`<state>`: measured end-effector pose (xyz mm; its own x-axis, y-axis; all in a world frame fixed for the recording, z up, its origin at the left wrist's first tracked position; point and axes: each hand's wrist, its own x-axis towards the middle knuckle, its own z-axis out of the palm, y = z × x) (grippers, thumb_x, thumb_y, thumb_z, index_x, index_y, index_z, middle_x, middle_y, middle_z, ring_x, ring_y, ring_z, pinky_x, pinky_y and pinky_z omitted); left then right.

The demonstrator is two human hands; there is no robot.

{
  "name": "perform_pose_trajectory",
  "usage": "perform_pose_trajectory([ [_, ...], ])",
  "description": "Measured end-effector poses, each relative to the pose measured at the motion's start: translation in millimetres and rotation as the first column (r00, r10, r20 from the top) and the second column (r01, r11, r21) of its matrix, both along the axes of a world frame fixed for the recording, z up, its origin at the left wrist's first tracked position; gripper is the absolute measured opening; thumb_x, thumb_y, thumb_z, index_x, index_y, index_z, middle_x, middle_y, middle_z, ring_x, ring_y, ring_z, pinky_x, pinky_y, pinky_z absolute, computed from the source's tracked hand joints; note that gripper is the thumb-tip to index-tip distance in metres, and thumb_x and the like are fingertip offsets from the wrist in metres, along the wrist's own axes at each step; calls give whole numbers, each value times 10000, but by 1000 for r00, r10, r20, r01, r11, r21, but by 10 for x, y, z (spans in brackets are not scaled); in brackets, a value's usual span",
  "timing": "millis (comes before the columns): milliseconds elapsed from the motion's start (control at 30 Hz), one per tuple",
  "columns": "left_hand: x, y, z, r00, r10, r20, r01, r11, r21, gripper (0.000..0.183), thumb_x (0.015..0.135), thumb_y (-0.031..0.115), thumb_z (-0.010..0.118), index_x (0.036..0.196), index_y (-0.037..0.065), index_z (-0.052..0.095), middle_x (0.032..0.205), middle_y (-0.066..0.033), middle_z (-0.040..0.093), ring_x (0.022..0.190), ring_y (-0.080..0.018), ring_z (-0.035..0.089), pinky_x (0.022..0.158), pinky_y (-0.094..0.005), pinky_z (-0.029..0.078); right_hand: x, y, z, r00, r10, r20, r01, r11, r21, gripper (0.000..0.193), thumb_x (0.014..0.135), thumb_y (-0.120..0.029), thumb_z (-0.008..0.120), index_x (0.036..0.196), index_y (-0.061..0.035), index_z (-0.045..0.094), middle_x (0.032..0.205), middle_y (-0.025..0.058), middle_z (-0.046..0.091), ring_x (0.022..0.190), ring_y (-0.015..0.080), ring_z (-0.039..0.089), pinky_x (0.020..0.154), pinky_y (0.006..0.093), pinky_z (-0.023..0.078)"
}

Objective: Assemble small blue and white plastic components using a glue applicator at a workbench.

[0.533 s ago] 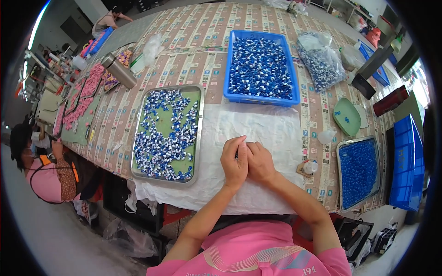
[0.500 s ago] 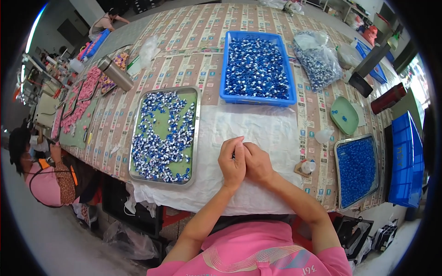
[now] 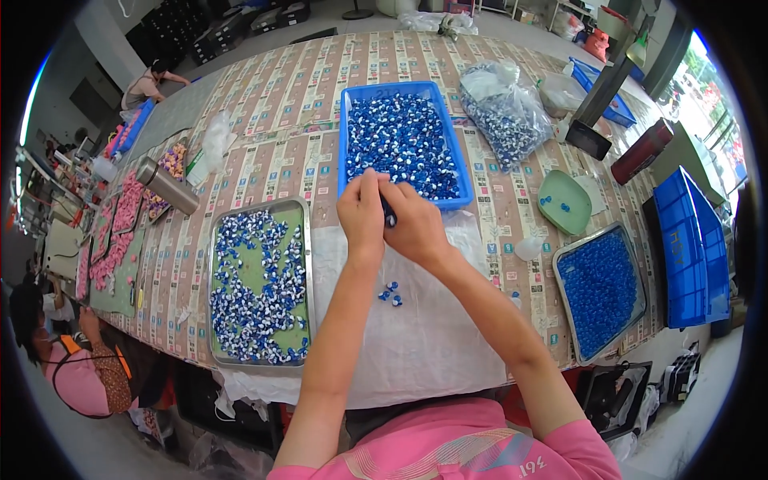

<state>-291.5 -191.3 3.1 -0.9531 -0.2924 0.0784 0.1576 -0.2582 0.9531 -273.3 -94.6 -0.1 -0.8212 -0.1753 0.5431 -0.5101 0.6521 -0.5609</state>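
My left hand and my right hand are cupped against each other, fingers closed, above the near edge of a blue plastic bin. Dark blue pieces show in the gap between the palms; how many they enclose is hidden. Small rounded blue-and-white pieces fill the bin. Below my wrists, several loose blue pieces lie on a white cloth. Left of my forearms is a metal tray with a green bottom, partly covered in the same blue-and-white pieces.
On the right are a metal tray of blue pieces, a green dish and a red flask. A clear bag of pieces lies beyond the bin. A steel flask lies far left; a person in pink sits there.
My joined hands have moved away from my body, from over the cloth to the bin's near edge. Several loose blue pieces now show on the cloth. The view has shifted too.
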Motion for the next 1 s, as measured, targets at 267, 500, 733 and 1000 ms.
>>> perform_pose_trajectory([
  [267,-1456,11,15,970,-239,40,238,971,36,525,1027,435,379,1172,6,644,1137,-97,656,1106,-170,550,1006,-310,363,-1344,309,55,982,-175,72,171,983,65,491,709,-178,737,1171,-124,578,1007,119,636,933,341,638,785,445,529],
  [500,-1260,-40,-69,963,-267,-25,265,929,258,586,1045,452,265,1314,-4,516,1365,-154,531,1335,-229,415,1166,-379,187,-1362,595,-36,990,17,143,36,932,-360,261,809,-187,681,1045,-85,728,1226,121,637,1157,227,582,984,331,437],
  [733,163,-354,-195,996,-92,-8,92,985,145,510,1054,382,321,1199,-40,567,1298,-166,569,1277,-239,479,1146,-382,268,428,454,-25,936,210,282,-154,966,-208,442,794,-202,749,1193,-59,624,1124,126,637,1016,237,605,806,346,504],
  [1000,1632,-774,-411,996,67,53,-61,992,-106,466,1062,312,346,1114,-75,600,1192,-166,613,1207,-226,529,1115,-354,344,1325,333,-557,951,114,287,-186,954,237,758,700,-375,803,1329,-83,497,1281,146,516,1125,329,508,923,412,453],
])
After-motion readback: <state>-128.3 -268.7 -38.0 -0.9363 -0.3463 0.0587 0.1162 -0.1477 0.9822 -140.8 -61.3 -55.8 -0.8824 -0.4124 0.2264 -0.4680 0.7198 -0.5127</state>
